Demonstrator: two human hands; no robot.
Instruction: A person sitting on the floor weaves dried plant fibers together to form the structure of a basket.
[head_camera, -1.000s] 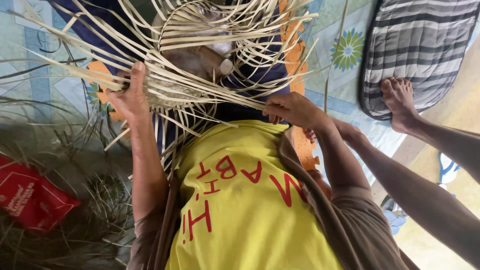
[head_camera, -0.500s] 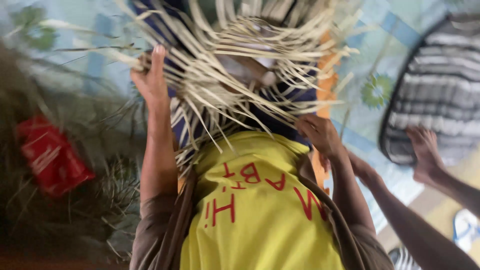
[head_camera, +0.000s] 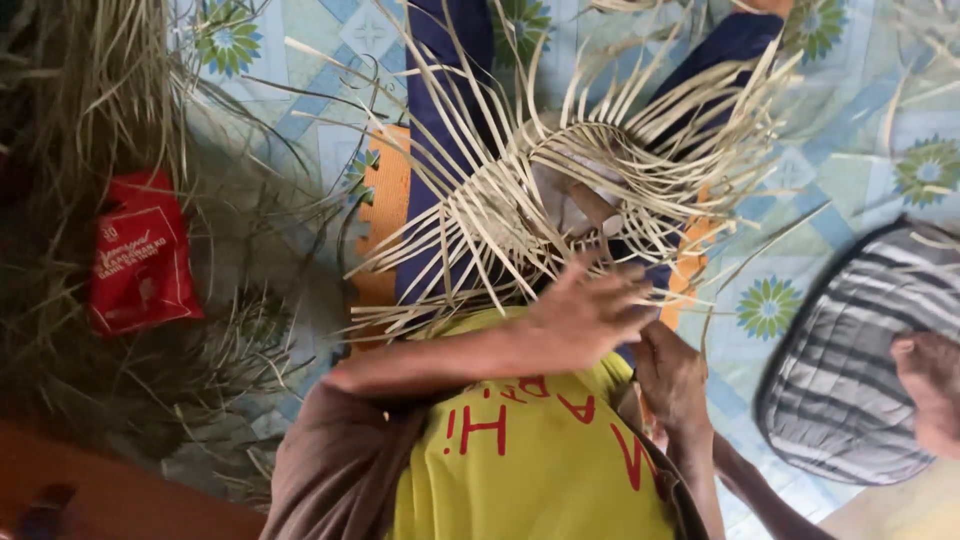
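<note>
A half-woven basket (head_camera: 560, 200) of pale flat strips rests on my lap, with loose ends fanning out all round. My left hand (head_camera: 585, 310) reaches across my body to the basket's near edge, blurred, with its fingers spread over the strips. Just below and to the right, my right hand (head_camera: 670, 372) is curled at the basket's lower rim, partly hidden under the left hand. My yellow shirt (head_camera: 530, 460) and blue trouser legs (head_camera: 440, 100) lie beneath the work.
A red packet (head_camera: 140, 255) lies on the floor at left among heaps of dry strips (head_camera: 90, 120). A striped cushion (head_camera: 860, 340) sits at right, with another person's foot (head_camera: 930, 390) on it. The blue floral mat (head_camera: 870, 120) covers the floor.
My left hand has left the basket's left rim and swung across to its near right edge. The view has tilted and the basket now sits higher and more central.
</note>
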